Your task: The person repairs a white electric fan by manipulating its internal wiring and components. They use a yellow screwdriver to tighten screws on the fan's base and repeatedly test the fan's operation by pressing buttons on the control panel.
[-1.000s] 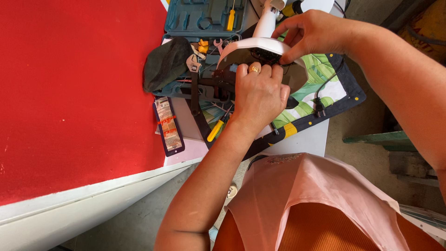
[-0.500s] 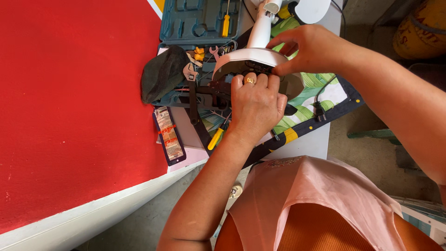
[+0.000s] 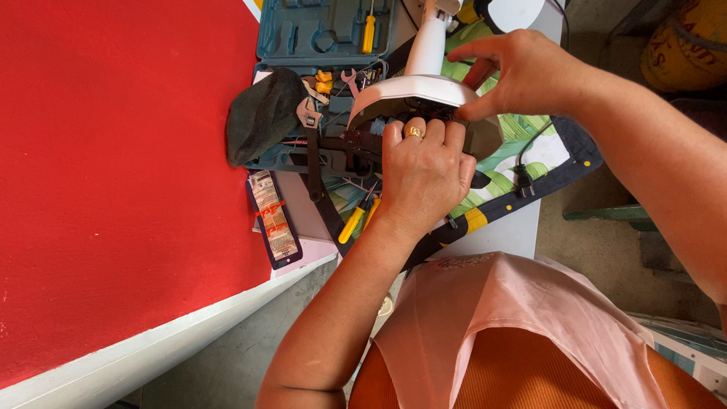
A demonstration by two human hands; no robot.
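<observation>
Both hands on the white fan base (image 3: pixel 413 91), which sits at 12 o'clock over the leaf-print cloth (image 3: pixel 530 148). Left hand (image 3: pixel 424 170) has its fingers curled into the open underside; what they pinch is hidden. Right hand (image 3: pixel 522 72) grips the shell rim at 2 o'clock, fingers narrow. Best to hold the shell steady and work the wiring gently. Yellow-handled screwdriver (image 3: pixel 353 223) lies at 7 o'clock of the left hand.

Flat labelled packet (image 3: pixel 273 218) beside toolbox (image 3: pixel 318 34)
</observation>
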